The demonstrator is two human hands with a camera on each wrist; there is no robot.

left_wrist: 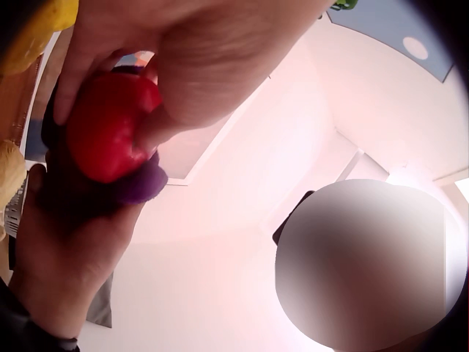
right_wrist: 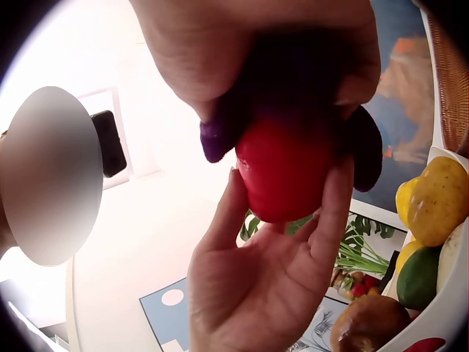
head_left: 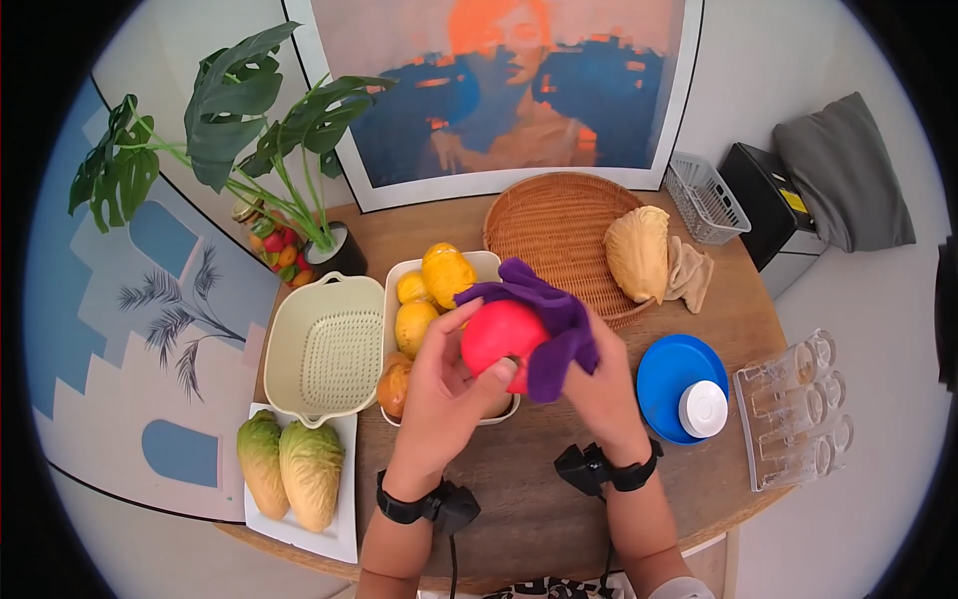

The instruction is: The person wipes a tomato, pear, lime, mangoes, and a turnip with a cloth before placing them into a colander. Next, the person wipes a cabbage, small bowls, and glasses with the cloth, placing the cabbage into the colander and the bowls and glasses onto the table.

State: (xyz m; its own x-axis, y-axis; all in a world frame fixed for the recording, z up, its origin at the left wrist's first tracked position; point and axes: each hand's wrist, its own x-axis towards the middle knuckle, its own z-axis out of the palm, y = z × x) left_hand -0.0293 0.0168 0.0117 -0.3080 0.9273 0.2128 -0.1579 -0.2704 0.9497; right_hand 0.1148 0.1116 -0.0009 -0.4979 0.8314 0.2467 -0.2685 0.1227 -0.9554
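Above the table, my left hand (head_left: 443, 407) holds a glossy red apple (head_left: 502, 341), its fingers along one side and the thumb at the dimple. A purple cloth (head_left: 552, 367) is draped over the apple's far side and right side. My right hand (head_left: 606, 391) grips this cloth and presses it against the fruit. In the right wrist view, the cloth (right_wrist: 220, 136) covers the apple's upper end, and the left fingers steady its lower end. Below the hands is a white basin (head_left: 486, 262) holding yellow fruits (head_left: 448, 275) and a brown one (head_left: 394, 387), partly hidden by my hands.
Left of the basin stands a pale green colander (head_left: 324, 399), with two cabbages (head_left: 311, 474) on a white tray (head_left: 346, 519) nearer me. A wicker tray (head_left: 539, 225) bearing another cabbage (head_left: 639, 255) lies behind. At right are a blue plate (head_left: 659, 384), a white lidded cup (head_left: 704, 409) and a glass rack (head_left: 748, 439).
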